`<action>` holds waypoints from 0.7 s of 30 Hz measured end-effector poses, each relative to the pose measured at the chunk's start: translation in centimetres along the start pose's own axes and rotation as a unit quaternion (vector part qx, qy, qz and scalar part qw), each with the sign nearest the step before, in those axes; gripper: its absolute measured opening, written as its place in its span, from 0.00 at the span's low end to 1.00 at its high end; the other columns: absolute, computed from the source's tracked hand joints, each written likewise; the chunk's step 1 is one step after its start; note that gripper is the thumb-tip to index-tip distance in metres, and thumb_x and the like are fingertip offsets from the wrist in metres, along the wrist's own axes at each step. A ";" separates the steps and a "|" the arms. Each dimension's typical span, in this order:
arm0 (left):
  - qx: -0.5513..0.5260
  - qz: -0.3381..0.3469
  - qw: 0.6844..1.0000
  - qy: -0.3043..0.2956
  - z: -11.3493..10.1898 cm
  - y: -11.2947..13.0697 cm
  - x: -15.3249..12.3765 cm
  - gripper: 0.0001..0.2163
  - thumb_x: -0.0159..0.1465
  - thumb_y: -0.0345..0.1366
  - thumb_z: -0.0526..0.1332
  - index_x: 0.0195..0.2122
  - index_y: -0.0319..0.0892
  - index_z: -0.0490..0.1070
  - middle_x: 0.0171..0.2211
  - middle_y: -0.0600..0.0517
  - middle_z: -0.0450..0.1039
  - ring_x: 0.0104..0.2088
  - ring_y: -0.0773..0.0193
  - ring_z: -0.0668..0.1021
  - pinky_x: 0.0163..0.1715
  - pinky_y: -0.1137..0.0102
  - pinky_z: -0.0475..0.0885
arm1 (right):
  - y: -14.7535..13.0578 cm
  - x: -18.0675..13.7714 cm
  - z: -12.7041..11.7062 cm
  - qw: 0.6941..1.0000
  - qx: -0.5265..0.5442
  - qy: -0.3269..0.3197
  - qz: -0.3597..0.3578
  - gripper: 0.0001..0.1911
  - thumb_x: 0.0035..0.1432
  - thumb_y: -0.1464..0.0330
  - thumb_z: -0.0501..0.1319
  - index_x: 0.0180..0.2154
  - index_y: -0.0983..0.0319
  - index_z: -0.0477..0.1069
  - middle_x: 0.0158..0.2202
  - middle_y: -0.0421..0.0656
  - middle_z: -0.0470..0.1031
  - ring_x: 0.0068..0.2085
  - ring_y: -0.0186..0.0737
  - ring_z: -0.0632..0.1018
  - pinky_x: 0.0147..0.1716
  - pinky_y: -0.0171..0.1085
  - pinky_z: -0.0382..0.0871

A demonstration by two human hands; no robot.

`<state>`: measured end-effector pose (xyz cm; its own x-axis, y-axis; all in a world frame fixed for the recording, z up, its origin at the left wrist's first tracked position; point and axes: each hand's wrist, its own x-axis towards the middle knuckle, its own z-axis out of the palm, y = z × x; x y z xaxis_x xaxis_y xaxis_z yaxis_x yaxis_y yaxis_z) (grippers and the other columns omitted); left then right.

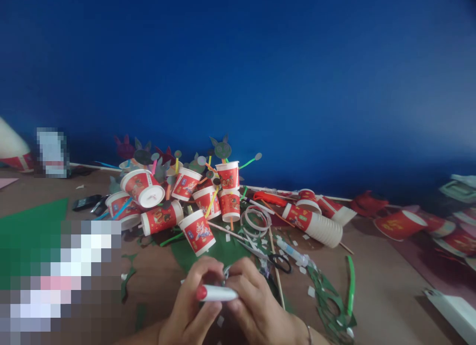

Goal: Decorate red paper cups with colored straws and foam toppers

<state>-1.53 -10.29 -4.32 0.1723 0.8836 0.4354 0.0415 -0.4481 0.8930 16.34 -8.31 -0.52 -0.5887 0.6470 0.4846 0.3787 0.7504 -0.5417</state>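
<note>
My two hands meet at the front middle of the table. My right hand (255, 300) is closed around one end of a white marker pen (219, 293), which lies level with its red end to the left. The fingers of my left hand (199, 300) are curled close behind and below the red end. Something small and pale shows between the fingertips of both hands; I cannot make out what it is. Just beyond my hands stands a tilted red paper cup (197, 232), and a pair of scissors (279, 262) lies to the right.
Behind is a pile of red paper cups (161, 217) with straws and paper animal heads (222, 150). Tape rolls (256, 221), a stack of cups (314, 226), a glue tube (292, 251), green paper scraps (329, 295) and a green straw (350, 284) lie rightward. Green paper (33, 236) lies left.
</note>
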 end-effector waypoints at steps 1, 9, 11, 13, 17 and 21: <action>-0.018 -0.027 0.999 -0.014 0.2 0.0 0.3 0.15 0.66 0.37 0.55 0.53 0.47 0.59 0.43 0.48 0.68 0.43 0.60 0.73 0.44 0.67 0.71 | -0.1 0.0 -0.1 1.000 0.000 0.030 -0.002 0.14 0.67 0.62 0.45 0.39 0.61 0.66 0.33 0.44 0.63 0.35 0.39 0.68 0.33 0.36 0.65; 0.028 -0.015 0.981 -0.193 0.6 2.9 2.9 0.10 0.68 0.32 0.46 0.50 0.44 0.56 0.44 0.47 0.65 0.46 0.61 0.70 0.48 0.66 0.68 | -1.1 0.7 -1.5 0.994 0.037 0.104 0.015 0.13 0.58 0.75 0.55 0.43 0.58 0.69 0.31 0.41 0.65 0.33 0.37 0.68 0.34 0.38 0.64; 0.087 -0.030 0.979 -0.183 0.7 3.5 3.4 0.08 0.68 0.31 0.45 0.47 0.43 0.57 0.41 0.47 0.65 0.42 0.61 0.71 0.45 0.66 0.68 | -1.5 1.2 -2.2 0.993 0.034 0.096 0.059 0.09 0.57 0.73 0.57 0.39 0.58 0.72 0.31 0.41 0.67 0.33 0.38 0.70 0.33 0.38 0.65; 0.129 -0.013 0.974 -0.187 0.9 3.9 3.8 0.07 0.68 0.31 0.44 0.43 0.42 0.59 0.38 0.47 0.66 0.38 0.62 0.70 0.41 0.66 0.69 | -1.9 1.7 -3.1 0.988 0.052 0.090 0.115 0.05 0.57 0.71 0.58 0.33 0.60 0.73 0.29 0.41 0.68 0.33 0.37 0.70 0.32 0.36 0.65; 0.172 -0.009 0.957 -0.233 1.5 5.1 5.0 0.06 0.67 0.32 0.46 0.36 0.42 0.60 0.33 0.49 0.67 0.33 0.63 0.70 0.34 0.69 0.68 | -2.5 2.8 -4.6 0.954 0.164 0.108 0.228 0.16 0.59 0.61 0.56 0.22 0.62 0.65 0.21 0.38 0.66 0.25 0.33 0.69 0.24 0.32 0.63; 0.131 -0.032 0.962 -0.237 2.3 7.4 6.1 0.09 0.68 0.34 0.45 0.37 0.41 0.63 0.32 0.50 0.70 0.29 0.65 0.71 0.32 0.71 0.69 | -2.4 3.8 -5.1 0.915 0.205 0.194 0.287 0.24 0.61 0.54 0.51 0.19 0.61 0.61 0.14 0.35 0.62 0.17 0.31 0.66 0.18 0.31 0.60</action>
<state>2.11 -8.53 4.64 0.5884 0.7769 0.2238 0.3032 -0.4686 0.8297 16.84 -7.02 6.14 -0.0487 0.9778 0.2036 0.2000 0.2093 -0.9572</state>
